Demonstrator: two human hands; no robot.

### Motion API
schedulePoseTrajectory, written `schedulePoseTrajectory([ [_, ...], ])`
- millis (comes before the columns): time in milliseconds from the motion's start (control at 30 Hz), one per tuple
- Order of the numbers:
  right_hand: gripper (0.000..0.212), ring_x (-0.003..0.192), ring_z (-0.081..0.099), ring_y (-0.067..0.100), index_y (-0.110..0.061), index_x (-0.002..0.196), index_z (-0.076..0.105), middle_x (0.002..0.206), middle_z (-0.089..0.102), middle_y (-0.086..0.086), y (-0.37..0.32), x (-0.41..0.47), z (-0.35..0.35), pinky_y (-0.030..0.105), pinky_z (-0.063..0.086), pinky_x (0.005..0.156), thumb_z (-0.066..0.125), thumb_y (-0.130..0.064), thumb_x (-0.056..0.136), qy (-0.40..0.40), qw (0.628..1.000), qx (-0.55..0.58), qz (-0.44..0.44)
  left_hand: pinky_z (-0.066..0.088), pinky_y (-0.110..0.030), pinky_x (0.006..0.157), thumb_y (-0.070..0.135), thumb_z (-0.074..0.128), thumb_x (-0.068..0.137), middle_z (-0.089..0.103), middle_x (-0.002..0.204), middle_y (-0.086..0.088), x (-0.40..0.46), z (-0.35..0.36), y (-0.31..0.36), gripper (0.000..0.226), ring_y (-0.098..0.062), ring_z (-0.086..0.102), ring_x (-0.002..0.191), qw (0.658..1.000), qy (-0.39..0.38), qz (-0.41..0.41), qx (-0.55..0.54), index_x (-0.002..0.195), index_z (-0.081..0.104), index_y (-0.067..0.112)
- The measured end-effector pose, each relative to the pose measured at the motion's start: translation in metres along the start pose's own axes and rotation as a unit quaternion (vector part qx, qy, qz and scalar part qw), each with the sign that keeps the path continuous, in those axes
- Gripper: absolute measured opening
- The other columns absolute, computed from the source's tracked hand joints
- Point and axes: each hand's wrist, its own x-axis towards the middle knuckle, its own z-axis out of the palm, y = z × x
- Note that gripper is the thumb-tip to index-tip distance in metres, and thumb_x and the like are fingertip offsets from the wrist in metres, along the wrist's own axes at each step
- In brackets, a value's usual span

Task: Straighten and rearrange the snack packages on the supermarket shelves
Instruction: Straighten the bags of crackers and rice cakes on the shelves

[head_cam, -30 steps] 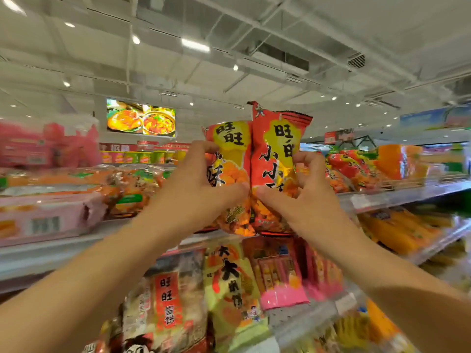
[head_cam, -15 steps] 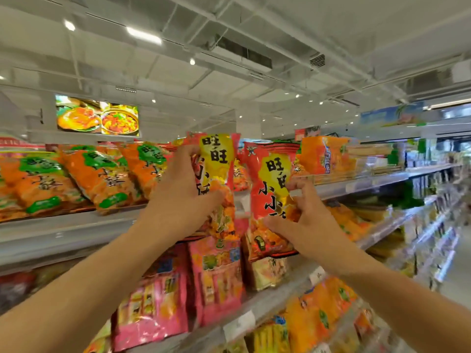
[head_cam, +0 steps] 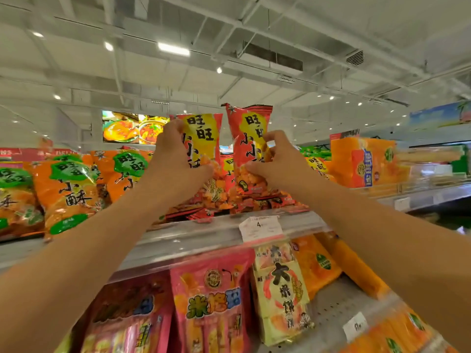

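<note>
Restocking mid-step, top grey metal shelf [head_cam: 204, 233].
Left hand [head_cam: 175, 159] and right hand [head_cam: 276, 161] each grip one upright red-yellow foil snack bag [head_cam: 204, 133] [head_cam: 248, 128]; neither placed yet.

Two red snack bags with yellow label panels and black Chinese print, both upright, side by side with a narrow gap, over the top shelf [head_cam: 204, 233]. Left bag [head_cam: 204, 138] and right bag [head_cam: 248, 138] are each held at mid-height. More red bags [head_cam: 265, 200] lie flat on the shelf just below them.
</note>
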Motion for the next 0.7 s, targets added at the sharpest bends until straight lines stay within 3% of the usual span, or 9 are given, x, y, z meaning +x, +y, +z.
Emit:
schedulePoseTrajectory([
  [67, 0.055, 0.051, 0.059, 0.003, -0.026, 0.124, 0.041, 0.080, 0.054, -0.005, 0.013, 0.009, 0.008, 0.017, 0.045, 0.042, 0.077, -0.028, 0.082, -0.025, 0.999, -0.026, 0.008, 0.042, -0.034, 0.089, 0.033, 0.078, 0.077, 0.040, 0.129, -0.004, 0.009, 0.013, -0.006, 0.083, -0.021, 0.049, 0.109, 0.999, -0.005, -0.010, 0.034, 0.140, 0.024, 0.026],
  [133, 0.055, 0.062, 0.055, 0.002, -0.024, 0.125, 0.044, 0.083, 0.053, -0.009, 0.025, 0.012, 0.012, 0.014, 0.040, 0.045, 0.075, -0.038, 0.082, -0.051, 0.997, -0.056, 0.013, 0.038, -0.032, 0.092, 0.032, 0.075, 0.080, 0.036, 0.137, -0.006, 0.013, 0.028, -0.012, 0.084, -0.021, 0.046, 0.114, 0.997, -0.018, -0.022, 0.071, 0.144, 0.022, 0.022],
  [200, 0.056, 0.074, 0.054, 0.002, -0.024, 0.127, 0.044, 0.087, 0.053, -0.012, 0.035, 0.011, 0.016, 0.019, 0.046, 0.060, 0.071, -0.046, 0.082, -0.069, 0.994, -0.089, -0.011, 0.033, -0.030, 0.095, 0.029, 0.070, 0.084, 0.033, 0.143, -0.007, 0.013, 0.041, -0.016, 0.080, -0.018, 0.040, 0.118, 0.994, -0.026, -0.026, 0.107, 0.146, 0.020, 0.018],
  [300, 0.058, 0.084, 0.058, 0.013, -0.021, 0.128, 0.043, 0.089, 0.057, -0.007, 0.045, 0.011, 0.017, 0.040, 0.053, 0.079, 0.063, -0.053, 0.085, -0.074, 0.985, -0.141, -0.066, 0.028, -0.027, 0.092, 0.025, 0.064, 0.088, 0.031, 0.144, -0.008, 0.013, 0.048, -0.018, 0.075, -0.012, 0.032, 0.111, 0.988, -0.022, -0.038, 0.149, 0.147, 0.020, 0.015],
  [500, 0.056, 0.097, 0.060, 0.028, -0.019, 0.131, 0.036, 0.107, 0.060, 0.006, 0.056, 0.013, -0.003, 0.045, 0.052, 0.085, 0.048, -0.057, 0.093, -0.140, 0.953, -0.247, -0.102, 0.028, -0.027, 0.085, 0.030, 0.060, 0.091, 0.029, 0.144, -0.011, 0.001, 0.063, -0.003, 0.072, -0.013, 0.036, 0.097, 0.974, -0.036, -0.091, 0.203, 0.146, 0.015, 0.019],
  [567, 0.053, 0.097, 0.060, 0.030, -0.017, 0.133, 0.032, 0.105, 0.060, 0.008, 0.060, 0.014, -0.007, 0.046, 0.052, 0.084, 0.045, -0.053, 0.096, -0.146, 0.949, -0.261, -0.098, 0.028, -0.027, 0.087, 0.030, 0.058, 0.093, 0.026, 0.146, -0.012, -0.004, 0.072, 0.002, 0.074, -0.014, 0.036, 0.104, 0.972, -0.046, -0.095, 0.211, 0.149, 0.012, 0.019],
  [633, 0.056, 0.098, 0.061, 0.030, -0.015, 0.138, 0.028, 0.102, 0.059, 0.008, 0.061, 0.012, -0.006, 0.042, 0.050, 0.081, 0.041, -0.051, 0.098, -0.148, 0.947, -0.264, -0.105, 0.033, -0.033, 0.098, 0.032, 0.058, 0.093, 0.024, 0.148, -0.013, -0.007, 0.078, 0.008, 0.075, -0.023, 0.037, 0.123, 0.968, -0.048, -0.104, 0.225, 0.151, 0.011, 0.018],
  [700, 0.066, 0.116, 0.054, 0.032, -0.015, 0.145, 0.022, 0.124, 0.053, 0.012, 0.063, 0.008, -0.003, 0.042, 0.046, 0.085, 0.042, -0.055, 0.097, -0.156, 0.951, -0.247, -0.103, 0.030, -0.039, 0.108, 0.041, 0.059, 0.092, 0.021, 0.151, -0.012, -0.010, 0.079, 0.013, 0.080, -0.030, 0.031, 0.137, 0.961, -0.056, -0.130, 0.239, 0.152, 0.011, 0.021],
])
